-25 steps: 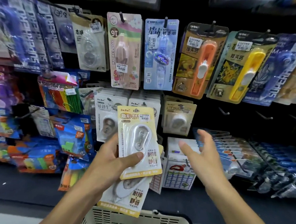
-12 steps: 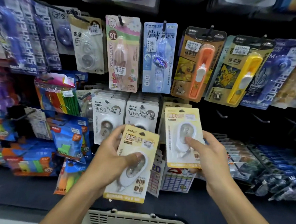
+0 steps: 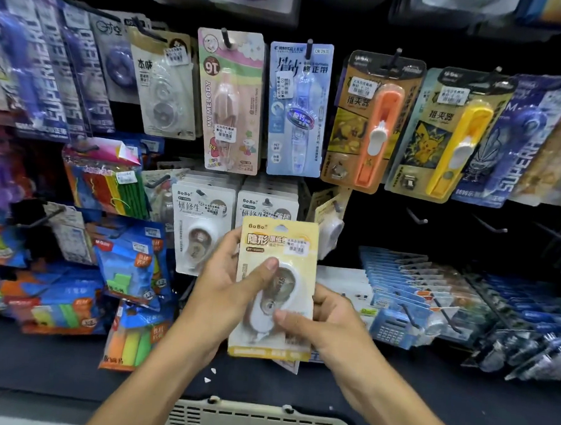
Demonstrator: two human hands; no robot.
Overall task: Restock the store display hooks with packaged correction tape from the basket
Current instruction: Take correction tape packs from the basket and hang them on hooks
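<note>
Backdrop: dark store display wall (image 3: 437,230) with rows of hooks, most carrying carded stationery.
Top row: a pink My Melody correction tape card (image 3: 231,102), a blue correction tape card (image 3: 298,109), an orange clip-pusher pack (image 3: 371,122) and a yellow clip-pusher pack (image 3: 447,134) hang side by side, each on its own hook.
Middle row: two stacks of white BoBo correction tape cards (image 3: 202,220) hang just behind the hands; to their right one cream card (image 3: 330,215) hangs tilted on a hook.
Bare hooks: several black hooks (image 3: 416,217) jut out with nothing on them, right of the tilted card.
Left side: blue bags of coloured highlighters (image 3: 129,268) and purple Superhero packs (image 3: 50,70) crowd the wall.
Task item: a yellow BoBo correction tape pack (image 3: 275,288) is held upright in front of the white stacks, above the basket.
Left hand: the left hand (image 3: 224,291) grips the pack's left edge, thumb pressed on the clear blister, fingers curled behind the card.
Right hand: the right hand (image 3: 327,325) pinches the lower right of the same pack, thumb on the front, fingers (image 3: 324,296) wrapped behind its right edge.
Basket: a beige slotted plastic basket (image 3: 257,423) sits at the bottom edge, below both forearms; its contents are out of view.
Lower shelf: a dark shelf (image 3: 45,368) runs under the hanging goods.
</note>
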